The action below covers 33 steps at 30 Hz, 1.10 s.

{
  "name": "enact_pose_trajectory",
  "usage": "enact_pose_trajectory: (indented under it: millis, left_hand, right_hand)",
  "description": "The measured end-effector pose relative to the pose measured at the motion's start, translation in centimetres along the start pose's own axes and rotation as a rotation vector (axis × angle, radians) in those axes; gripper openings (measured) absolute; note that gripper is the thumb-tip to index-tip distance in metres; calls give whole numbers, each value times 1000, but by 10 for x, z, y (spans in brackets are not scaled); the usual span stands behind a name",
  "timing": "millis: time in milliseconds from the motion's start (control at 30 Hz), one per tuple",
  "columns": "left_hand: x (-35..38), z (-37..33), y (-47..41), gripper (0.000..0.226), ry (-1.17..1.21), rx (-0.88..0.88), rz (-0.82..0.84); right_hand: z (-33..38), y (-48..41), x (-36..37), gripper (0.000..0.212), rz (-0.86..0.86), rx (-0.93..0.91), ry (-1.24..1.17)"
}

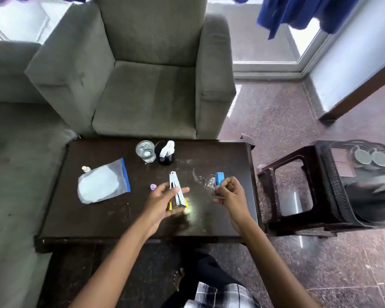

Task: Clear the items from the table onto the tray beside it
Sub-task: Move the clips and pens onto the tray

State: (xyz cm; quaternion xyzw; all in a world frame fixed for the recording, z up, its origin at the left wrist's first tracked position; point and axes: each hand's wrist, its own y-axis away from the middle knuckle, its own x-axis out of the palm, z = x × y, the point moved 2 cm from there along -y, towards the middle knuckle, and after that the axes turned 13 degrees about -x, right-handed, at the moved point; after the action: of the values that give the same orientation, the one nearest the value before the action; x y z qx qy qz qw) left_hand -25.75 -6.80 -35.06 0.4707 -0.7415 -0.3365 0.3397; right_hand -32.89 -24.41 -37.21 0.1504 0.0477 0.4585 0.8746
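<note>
You are at a low, dark wooden worktop (102, 221) whose top is scuffed and scratched and catches a pale glare near your hands. Your left hand (165, 201) hovers over the near middle with its fingers almost straight, and an opened silver-and-yellow stapler (176, 190) lies across them. Your right hand (229, 194), just to the right, has its fingers curled round a small blue item (219, 182); what it is cannot be told. A blurred clear object (203, 181) sits on the worktop just left of that hand. At the far edge a glass of water (145, 151) stands touching or nearly touching a black cup (165, 157) with white tissue stuck in it. On the left lies a clear zip bag (102, 185) with a blue seal and something pale inside, a small white cap (86, 168) at its far corner, and a tiny purple cap (153, 186) between the bag and your left hand. Beside the worktop on the right, a dark plastic stool (276, 181) carries the black lattice-walled tray (329, 181), which already holds two round grey dishes (371, 157) and some pinkish cards (340, 165). A grey armchair (142, 85) faces you across the worktop, a grey sofa (9, 74) runs along the left, blue curtains (298, 14) hang by the window, and the floor (276, 121) is speckled reddish stone.
</note>
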Motion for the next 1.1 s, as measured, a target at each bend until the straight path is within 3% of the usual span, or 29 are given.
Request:
enact_pose_trajectory:
  millis: [333, 567, 833, 1100]
  left_hand:
    - [52, 64, 75, 37, -179, 66, 211]
    - [122, 81, 89, 27, -275, 133, 304]
    - [259, 119, 73, 17, -320, 47, 368]
    - [403, 149, 59, 14, -394, 44, 331]
  right_hand:
    - [25, 104, -44, 31, 36, -35, -112]
    - [37, 138, -121, 35, -78, -31, -232]
    - [38, 156, -255, 38, -173, -20, -321]
    - [54, 155, -398, 36, -252, -45, -350]
